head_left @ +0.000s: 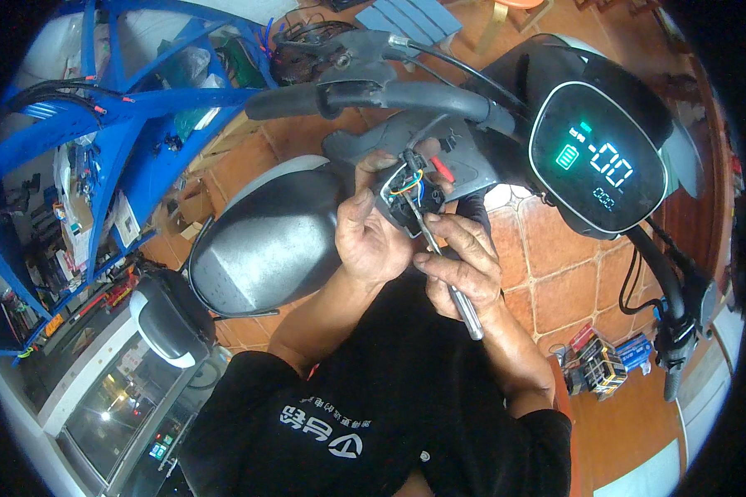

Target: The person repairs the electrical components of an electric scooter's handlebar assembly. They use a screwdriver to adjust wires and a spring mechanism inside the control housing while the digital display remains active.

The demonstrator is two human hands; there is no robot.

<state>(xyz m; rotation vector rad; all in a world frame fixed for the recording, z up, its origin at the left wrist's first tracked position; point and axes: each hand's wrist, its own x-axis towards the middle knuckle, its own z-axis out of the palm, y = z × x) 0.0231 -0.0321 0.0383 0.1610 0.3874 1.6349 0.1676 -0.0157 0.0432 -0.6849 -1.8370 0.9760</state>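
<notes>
My left hand (369, 240) holds up a small black housing (429, 217), which looks like a handlebar switch with its inside facing me. Thin coloured wires (408, 184), among them yellow, green and blue ones, show in its opening. Pinched in my right hand (464, 261) is a slim silver rod-like tool (466, 313), thicker at its lower end. Its thin tip reaches into the housing by the wires; the tip's shape is too small to tell. A small red piece (442, 170) sticks out just beyond the housing.
The scooter's handlebar (406, 95) runs beyond my hands to a lit display (601, 157). Its black seat (265, 236) is at the left. Blue shelving (116, 149) with cables and parts stands far left, above a glass-fronted cabinet (112, 389). Small boxes (597, 364) lie right on the tiled floor.
</notes>
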